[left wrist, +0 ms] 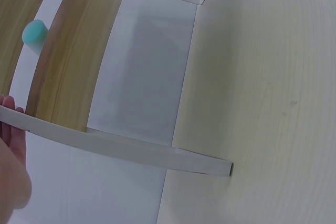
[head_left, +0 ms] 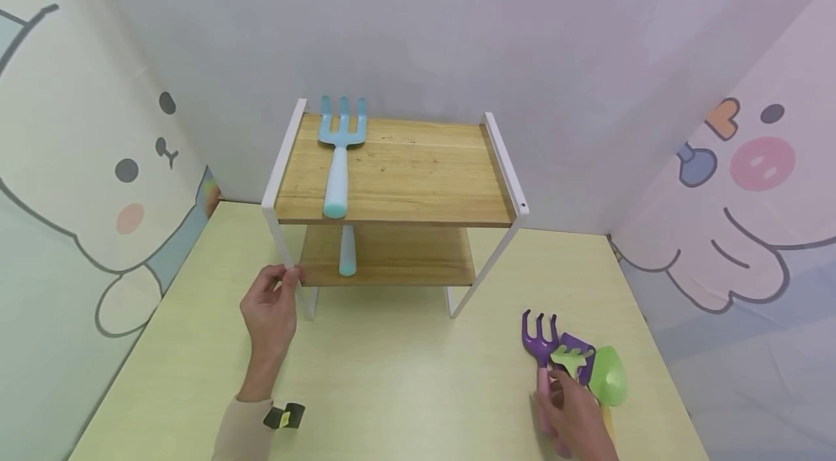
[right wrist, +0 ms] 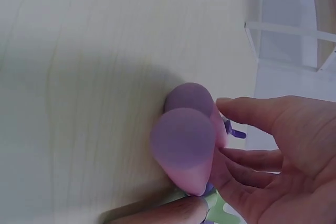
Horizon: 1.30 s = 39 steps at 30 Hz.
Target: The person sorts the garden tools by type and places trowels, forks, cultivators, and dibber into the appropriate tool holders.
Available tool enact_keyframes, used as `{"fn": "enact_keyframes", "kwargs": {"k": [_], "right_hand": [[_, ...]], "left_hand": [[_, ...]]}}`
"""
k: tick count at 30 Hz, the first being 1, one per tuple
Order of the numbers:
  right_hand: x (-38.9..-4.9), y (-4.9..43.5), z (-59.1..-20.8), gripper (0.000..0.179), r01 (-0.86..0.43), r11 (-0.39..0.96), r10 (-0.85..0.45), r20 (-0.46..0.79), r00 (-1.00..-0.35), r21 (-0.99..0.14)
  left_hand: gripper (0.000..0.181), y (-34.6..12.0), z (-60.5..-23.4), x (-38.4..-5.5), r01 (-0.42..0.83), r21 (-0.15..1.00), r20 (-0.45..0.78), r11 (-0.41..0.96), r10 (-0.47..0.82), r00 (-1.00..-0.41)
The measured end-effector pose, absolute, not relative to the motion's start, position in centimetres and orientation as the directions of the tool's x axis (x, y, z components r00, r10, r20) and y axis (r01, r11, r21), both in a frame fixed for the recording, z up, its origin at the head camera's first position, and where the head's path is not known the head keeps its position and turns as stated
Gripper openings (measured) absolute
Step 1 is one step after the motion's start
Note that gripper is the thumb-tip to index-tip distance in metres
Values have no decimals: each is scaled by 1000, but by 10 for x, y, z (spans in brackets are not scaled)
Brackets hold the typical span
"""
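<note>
With its thumb and fingers, my left hand [head_left: 271, 308] pinches the front left white post of a two-tier wooden shelf [head_left: 418, 170]. On the top board lies a light blue toy garden fork [head_left: 338, 170], tines toward the back. A second light blue handle [head_left: 347, 250] shows on the lower board; its head is hidden. At the lower right, my right hand [head_left: 575, 410] grips the pink handle of a purple garden fork [head_left: 539, 345] between thumb and fingers. Another pink handle [right wrist: 184, 140] lies against it in the right wrist view.
Beside the right hand lie a green rake [head_left: 572, 358], a purple tool head [head_left: 588, 368] and a green shovel [head_left: 609, 377] with a yellow handle. Printed curtains [head_left: 418, 25] stand behind and at both sides of the pale table [head_left: 379, 388]. A dark strap [head_left: 285, 416] is at the left wrist.
</note>
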State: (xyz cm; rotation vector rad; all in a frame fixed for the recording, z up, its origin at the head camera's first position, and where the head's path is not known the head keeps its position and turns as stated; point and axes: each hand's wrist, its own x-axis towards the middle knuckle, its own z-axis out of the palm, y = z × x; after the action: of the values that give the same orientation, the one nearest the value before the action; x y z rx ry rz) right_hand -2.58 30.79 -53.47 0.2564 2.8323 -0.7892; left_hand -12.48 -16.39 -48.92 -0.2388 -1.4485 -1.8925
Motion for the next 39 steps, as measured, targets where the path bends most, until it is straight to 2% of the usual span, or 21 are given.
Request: {"fn": "enact_keyframes", "kwargs": {"k": [10,16,22,33,39], "right_hand": [[-32,310,-532,49,264,797,129,-273,-953,-544],[-34,314,-532,53,318,731,128,-336,-933,-604],[-33,319,-532,60,381,610,116,-397,-910,-695],[-29,316,-527,64,406,478,143,-387,-911,-779],[-27,313,-518,62,379,471,117,-370,-922,-796]], "left_hand": [[8,-164,-489,-125,633,767,538,-107,-430,-725],[8,-165,-488,-124,632,768,539,-102,-431,-724],[8,-163,-487,-124,629,772,539,-88,-434,-722],[12,-165,-487,-123,645,759,548,-89,-450,-706],[10,-164,-487,-123,616,785,529,-72,-441,-725]]}}
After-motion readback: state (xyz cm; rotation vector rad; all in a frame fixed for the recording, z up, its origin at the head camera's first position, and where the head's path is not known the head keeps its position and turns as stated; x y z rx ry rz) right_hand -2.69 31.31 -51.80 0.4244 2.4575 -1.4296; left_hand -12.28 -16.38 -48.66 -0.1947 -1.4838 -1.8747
